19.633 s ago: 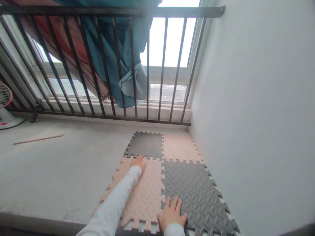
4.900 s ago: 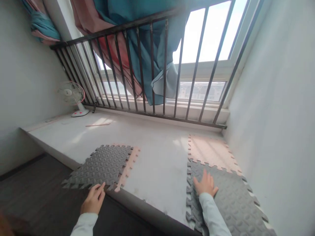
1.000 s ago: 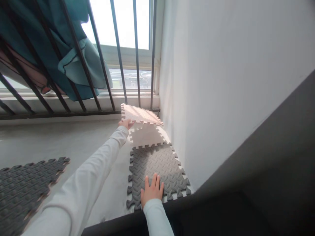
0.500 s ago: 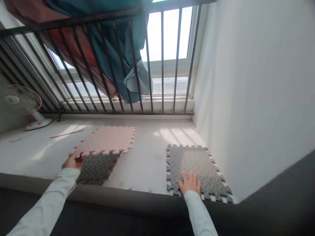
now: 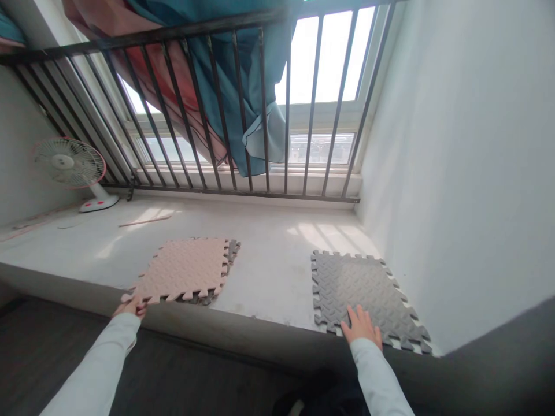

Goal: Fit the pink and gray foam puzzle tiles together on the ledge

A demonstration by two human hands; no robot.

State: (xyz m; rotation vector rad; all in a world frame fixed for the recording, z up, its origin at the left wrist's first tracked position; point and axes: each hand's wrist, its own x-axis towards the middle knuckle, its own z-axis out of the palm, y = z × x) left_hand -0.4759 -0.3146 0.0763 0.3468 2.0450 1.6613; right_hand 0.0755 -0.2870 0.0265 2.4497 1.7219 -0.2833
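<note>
Pink foam tile sits on the raised concrete ledge, stacked over a grey tile that peeks out at its far-right corner and along the near edge. L hand is at the pink tile's near-left corner, roughly 7 o'clock from the tile's middle; fingers look curled onto the corner tab, pinching or just touching, can't tell which from here. So the tile lies up and to the right of that hand, toward 1 o'clock, w/ its longer side running left-right along the ledge, slightly skewed.

R hand is flat, fingers spread a bit, palm down on the near edge of a second grey tile over by the white wall. That tile lies at 12 o'clock from the hand, long axis running away toward the window bars.

The two stacks are well apart, bare ledge between. L hand is plainly the nearer one to the pink tile; R is nowhere close.

Bkgd: small fan at far left, thin wood strip near it, teal curtain hanging behind the bars.
</note>
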